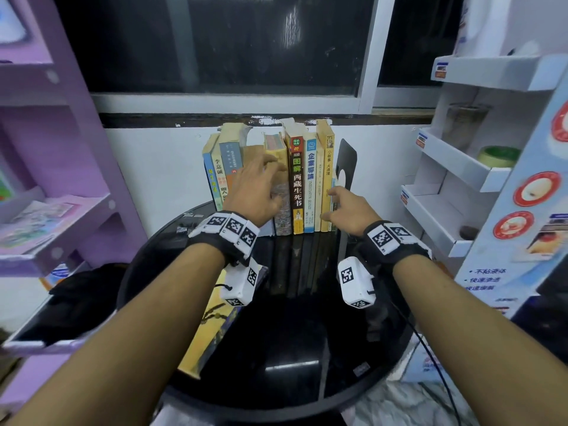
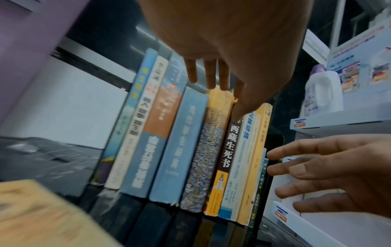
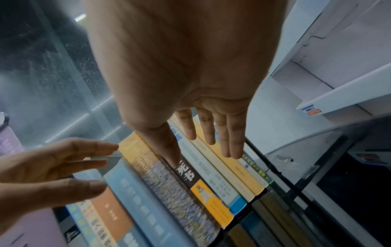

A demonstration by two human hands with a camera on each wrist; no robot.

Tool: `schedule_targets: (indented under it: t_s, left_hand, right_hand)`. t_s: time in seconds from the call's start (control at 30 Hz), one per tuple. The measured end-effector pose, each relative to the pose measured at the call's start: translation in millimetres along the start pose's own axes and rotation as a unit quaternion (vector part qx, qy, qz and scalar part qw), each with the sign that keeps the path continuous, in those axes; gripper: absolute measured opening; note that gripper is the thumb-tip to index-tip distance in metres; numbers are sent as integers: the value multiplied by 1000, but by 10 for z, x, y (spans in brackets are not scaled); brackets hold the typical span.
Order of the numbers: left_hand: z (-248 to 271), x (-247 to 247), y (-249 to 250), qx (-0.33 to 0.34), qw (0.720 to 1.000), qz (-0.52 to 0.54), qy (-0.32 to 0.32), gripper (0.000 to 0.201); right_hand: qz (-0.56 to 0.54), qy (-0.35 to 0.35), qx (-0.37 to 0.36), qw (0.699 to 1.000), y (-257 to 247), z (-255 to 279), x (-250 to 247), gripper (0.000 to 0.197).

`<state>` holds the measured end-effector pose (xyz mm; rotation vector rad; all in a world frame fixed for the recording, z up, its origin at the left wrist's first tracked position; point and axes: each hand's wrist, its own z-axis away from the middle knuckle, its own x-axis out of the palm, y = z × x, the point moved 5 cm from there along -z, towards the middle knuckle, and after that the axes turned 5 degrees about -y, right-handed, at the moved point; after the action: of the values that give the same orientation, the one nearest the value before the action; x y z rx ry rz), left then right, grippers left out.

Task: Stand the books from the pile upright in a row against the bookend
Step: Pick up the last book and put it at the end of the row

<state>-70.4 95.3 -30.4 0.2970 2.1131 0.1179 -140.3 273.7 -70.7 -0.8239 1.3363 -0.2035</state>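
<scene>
Left hand (image 1: 256, 187) hides two spines; fingers straight, resting on the row of books (image 2: 190, 142). Right hand (image 1: 350, 210) released by black bookend (image 1: 347, 162). About ten upright; one flat on bench (image 1: 307, 348).

Both bare forearms reach forward, each wrist wrapped in a black band carrying white coded marker blocks. Left hand (image 1: 256, 187) raised higher, palm forward, fingers (image 2: 212, 75) straight and slightly spread. Right hand (image 1: 349, 210) lower, palm turned inward, fingers (image 3: 208, 130) extended and close together, thumb apart. Neither hand curled round anything.
</scene>
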Motion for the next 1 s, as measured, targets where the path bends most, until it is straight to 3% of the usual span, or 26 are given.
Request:
schedule_targets:
  t_s: [0.2,0.37,0.53,0.73,0.83,1.0]
  left_hand:
    - [371,-3,-268,-76,994,-9,-83,60]
    - [762,28,-526,-178,970,43,-162,69]
    - [1173,65,-780,-252,930,116,-243,70]
    - [1551,174,-1050,-362,852,171,-338,81]
    - [1590,181,-1077,-375,848,136,-350,88]
    - [1588,207,-1068,-338,859,27,-383,96]
  right_hand:
    - [5,-71,3,997,-304,252,380,63]
    - [4,-132,-2,991,-548,394,740,62]
    - [34,-164,10,986,-699,490,1029,65]
    - [75,-196,39,977,-768,521,1250,75]
    - [87,-207,45,973,-771,528,1337,88]
    - [132,-219,38,966,-794,553,1434,84]
